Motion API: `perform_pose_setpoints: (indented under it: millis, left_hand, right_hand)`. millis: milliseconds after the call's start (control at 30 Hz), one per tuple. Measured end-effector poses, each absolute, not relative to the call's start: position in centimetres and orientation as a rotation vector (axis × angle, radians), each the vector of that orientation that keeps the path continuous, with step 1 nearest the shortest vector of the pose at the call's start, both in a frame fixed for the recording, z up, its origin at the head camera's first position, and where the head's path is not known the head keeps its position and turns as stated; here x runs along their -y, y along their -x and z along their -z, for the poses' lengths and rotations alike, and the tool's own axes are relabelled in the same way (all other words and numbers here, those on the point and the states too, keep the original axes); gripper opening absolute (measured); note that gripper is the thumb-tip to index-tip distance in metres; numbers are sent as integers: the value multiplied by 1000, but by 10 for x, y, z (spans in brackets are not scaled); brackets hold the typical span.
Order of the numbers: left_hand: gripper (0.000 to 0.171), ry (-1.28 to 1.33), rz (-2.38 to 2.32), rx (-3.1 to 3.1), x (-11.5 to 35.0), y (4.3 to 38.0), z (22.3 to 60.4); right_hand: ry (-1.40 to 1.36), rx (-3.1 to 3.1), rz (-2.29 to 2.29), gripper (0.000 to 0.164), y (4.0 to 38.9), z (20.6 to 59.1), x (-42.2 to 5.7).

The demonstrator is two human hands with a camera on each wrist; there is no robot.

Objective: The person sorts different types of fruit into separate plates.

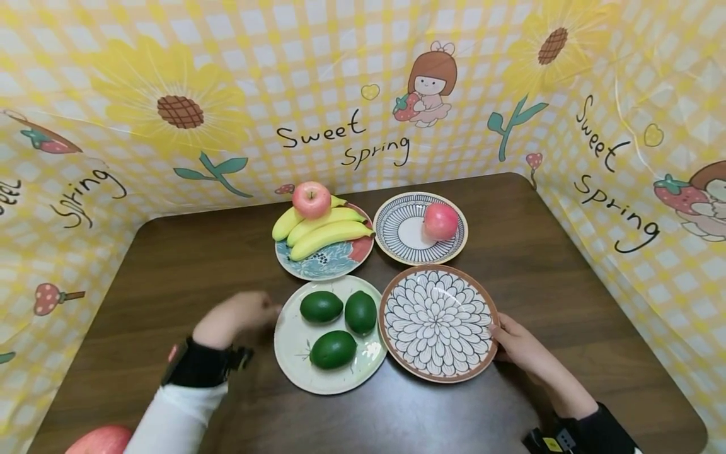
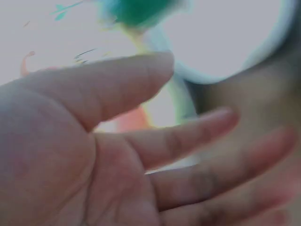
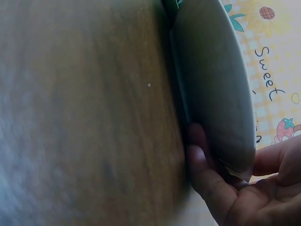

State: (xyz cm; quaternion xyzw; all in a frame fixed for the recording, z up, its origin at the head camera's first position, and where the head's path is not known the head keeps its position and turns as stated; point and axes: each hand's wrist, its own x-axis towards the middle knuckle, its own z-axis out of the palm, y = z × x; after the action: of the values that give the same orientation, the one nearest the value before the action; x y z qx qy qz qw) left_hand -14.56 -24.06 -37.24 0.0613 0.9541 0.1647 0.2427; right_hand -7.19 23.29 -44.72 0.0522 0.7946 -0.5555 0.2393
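Observation:
My right hand (image 1: 515,340) grips the right rim of a brown-rimmed plate (image 1: 437,323) with a black-and-white petal pattern. In the right wrist view the thumb is at the rim and the other fingers (image 3: 207,176) are under the plate. My left hand (image 1: 241,318), blurred, is at the left edge of a pale plate (image 1: 292,362). Its fingers (image 2: 174,141) are spread and hold nothing in the left wrist view. On the pale plate lie three dark green oval fruits (image 1: 333,350). The petal plate's left rim meets the pale plate's right edge.
Behind, a blue-and-red plate (image 1: 309,270) bears bananas (image 1: 331,239) with a red apple (image 1: 312,200) on top. Beside it a striped plate (image 1: 397,224) holds a pinkish-red round fruit (image 1: 440,221). A red round thing (image 1: 102,440) shows at the bottom left. Checked cloth surrounds the brown table (image 1: 573,271).

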Motion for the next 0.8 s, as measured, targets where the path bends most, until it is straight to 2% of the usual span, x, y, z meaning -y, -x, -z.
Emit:
perform_pose_setpoints:
  millis: [133,267,433,600,800]
  left_hand:
    - [66,-279,-432,-2885,220,192,321]
    - [62,-391,-530,-3145,194,236,302]
    - [75,-378,-531,-3152,174,282,319]
    - [89,-246,-440,-3069,162,310,352]
    - [87,-166,-504,-3062,158,323,374]
  right_hand:
    - [-162,-2188,1540,54,72,447,-234]
    - [-171,-2219,1527,53,70,448,-233]
    - [-165,-2241,1512,52,68,449,-230]
    - [-182,-2238,1528,51,66,450,-231]
    - [-186,-2258,1529,51,67,449,-233]
